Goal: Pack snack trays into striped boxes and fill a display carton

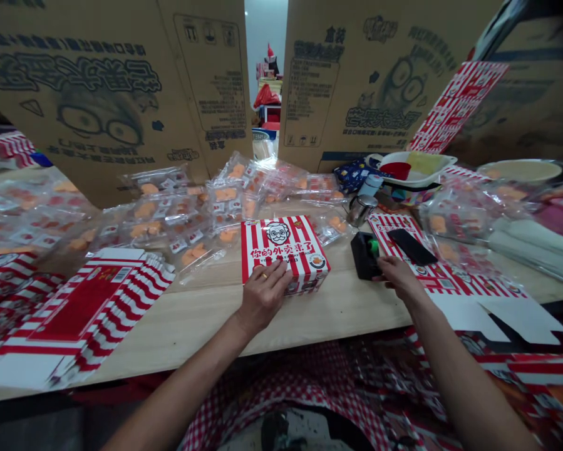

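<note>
A closed red-and-white striped carton (285, 247) with a cartoon face on its lid lies on the wooden table (206, 319). My left hand (263, 295) rests on the carton's near left edge, fingers curled over it, a ring on one finger. My right hand (397, 275) is closed around the near side of a small black device (364, 255) with a green part on top, which stands just right of the carton.
A stack of flat striped carton blanks (91, 300) lies at the left, more blanks (431, 269) at the right under a black phone (411, 246). Several clear packets of orange snacks (206, 207) cover the middle. Large cardboard boxes (98, 94) wall the back. A metal cup (362, 208) stands nearby.
</note>
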A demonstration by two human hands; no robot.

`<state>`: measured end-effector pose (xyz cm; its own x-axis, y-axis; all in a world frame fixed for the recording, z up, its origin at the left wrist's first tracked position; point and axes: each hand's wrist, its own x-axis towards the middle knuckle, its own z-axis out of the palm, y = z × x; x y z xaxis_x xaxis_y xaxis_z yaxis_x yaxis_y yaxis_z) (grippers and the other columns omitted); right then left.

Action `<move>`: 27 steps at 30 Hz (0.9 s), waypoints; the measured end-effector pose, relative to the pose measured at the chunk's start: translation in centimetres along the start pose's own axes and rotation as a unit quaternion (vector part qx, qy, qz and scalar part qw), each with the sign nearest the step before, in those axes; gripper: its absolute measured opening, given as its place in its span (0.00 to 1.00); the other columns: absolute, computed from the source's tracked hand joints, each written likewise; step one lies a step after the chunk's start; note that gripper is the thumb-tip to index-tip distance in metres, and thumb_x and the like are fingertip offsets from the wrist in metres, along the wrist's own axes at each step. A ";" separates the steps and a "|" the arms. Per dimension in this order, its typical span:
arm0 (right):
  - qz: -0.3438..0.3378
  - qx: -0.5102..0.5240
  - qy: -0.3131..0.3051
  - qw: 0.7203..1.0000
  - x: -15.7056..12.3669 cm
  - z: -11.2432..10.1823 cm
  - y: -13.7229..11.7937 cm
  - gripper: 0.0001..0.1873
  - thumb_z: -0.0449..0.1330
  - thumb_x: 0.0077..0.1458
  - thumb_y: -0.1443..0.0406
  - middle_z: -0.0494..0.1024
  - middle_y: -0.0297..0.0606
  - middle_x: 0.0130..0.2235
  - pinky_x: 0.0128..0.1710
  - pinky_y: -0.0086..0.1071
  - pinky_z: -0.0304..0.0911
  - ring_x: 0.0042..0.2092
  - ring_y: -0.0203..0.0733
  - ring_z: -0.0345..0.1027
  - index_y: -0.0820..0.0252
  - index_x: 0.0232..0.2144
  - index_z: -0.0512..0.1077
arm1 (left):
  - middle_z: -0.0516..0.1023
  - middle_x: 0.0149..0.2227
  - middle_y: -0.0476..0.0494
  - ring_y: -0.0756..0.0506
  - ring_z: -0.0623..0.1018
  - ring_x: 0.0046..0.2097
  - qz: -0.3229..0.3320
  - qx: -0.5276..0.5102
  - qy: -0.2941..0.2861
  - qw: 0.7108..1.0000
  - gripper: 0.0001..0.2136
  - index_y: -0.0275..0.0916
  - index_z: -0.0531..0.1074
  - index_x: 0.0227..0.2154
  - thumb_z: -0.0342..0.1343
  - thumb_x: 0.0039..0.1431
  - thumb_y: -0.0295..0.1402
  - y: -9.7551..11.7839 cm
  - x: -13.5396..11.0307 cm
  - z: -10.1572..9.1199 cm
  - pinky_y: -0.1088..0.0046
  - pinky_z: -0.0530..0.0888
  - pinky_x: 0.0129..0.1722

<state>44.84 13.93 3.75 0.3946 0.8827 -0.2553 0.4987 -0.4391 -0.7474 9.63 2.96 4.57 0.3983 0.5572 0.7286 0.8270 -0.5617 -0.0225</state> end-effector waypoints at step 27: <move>0.045 0.343 -0.068 0.936 0.7 -0.8 0.7 0.09 0.66 0.45 0.67 0.78 0.33 0.28 0.25 0.35 0.76 0.26 0.46 0.78 0.59 0.30 0.70 | 0.73 0.27 0.47 0.44 0.69 0.31 -0.008 0.079 0.022 0.997 0.07 0.41 0.76 0.37 0.53 0.67 0.27 2.1 3.4 1.5 0.65 0.62 0.36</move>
<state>46.08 14.11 3.50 0.2855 0.8814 -0.3764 -0.1621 -0.3427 -0.9254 13.32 4.57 5.98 0.3694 0.5353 0.7596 0.8864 -0.4483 -0.1151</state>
